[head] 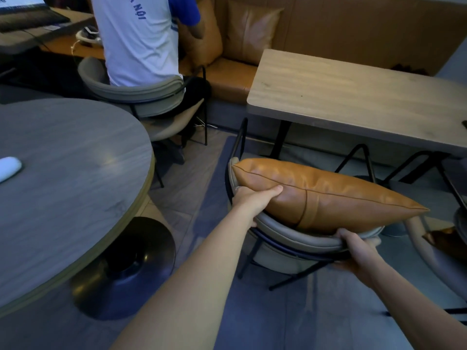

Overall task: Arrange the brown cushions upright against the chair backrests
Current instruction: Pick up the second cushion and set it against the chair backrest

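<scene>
A brown leather cushion (326, 193) stands on edge inside a grey chair, leaning against the curved backrest (298, 237) and seen from above. My left hand (255, 198) grips the cushion's left end, thumb over the top seam. At the backrest's right end my right hand (358, 251) curls over the rim, its fingertips touching the cushion's lower edge. Two more brown cushions (250, 31) lean upright against the bench back at the far side. Another brown cushion (447, 239) lies partly visible on a chair at the right edge.
A rectangular wooden table (353, 97) stands just beyond the chair. To the left is a round grey table (63, 173) with a white object (8, 168) on it. A person in a white and blue shirt (136, 39) sits on another grey chair (136, 94).
</scene>
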